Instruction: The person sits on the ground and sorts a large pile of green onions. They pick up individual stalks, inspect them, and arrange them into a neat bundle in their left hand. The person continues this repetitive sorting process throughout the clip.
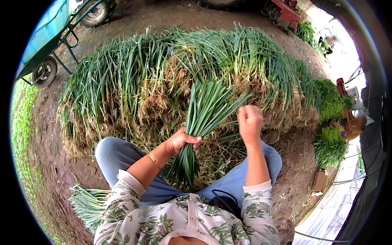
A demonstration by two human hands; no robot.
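A fanned bunch of long flat allium leaves (pixel 203 110) is clasped around its middle by my left hand (pixel 184 141), thumb across the front. Its dark lower ends (pixel 186 167) hang between my knees. My right hand (pixel 250 122) is raised as a curled fist, just right of the bunch's rightmost leaf tips. Whether any thin leaf is inside that fist is hidden. Right in front of me lies a wide heap of rooted allium plants (pixel 128 70), with tangled brown roots (pixel 154 102) towards me. Loose leaf scraps (pixel 219 154) cover the ground between my legs.
A bundle of greens (pixel 90 203) lies by my left side. A green wheelbarrow (pixel 46 39) stands far left; wheeled machinery (pixel 286 12) is at the back. To the right are piled greens (pixel 329 148), a seated person (pixel 353 127), a cardboard box (pixel 319 182) and plastic sheeting (pixel 324 214).
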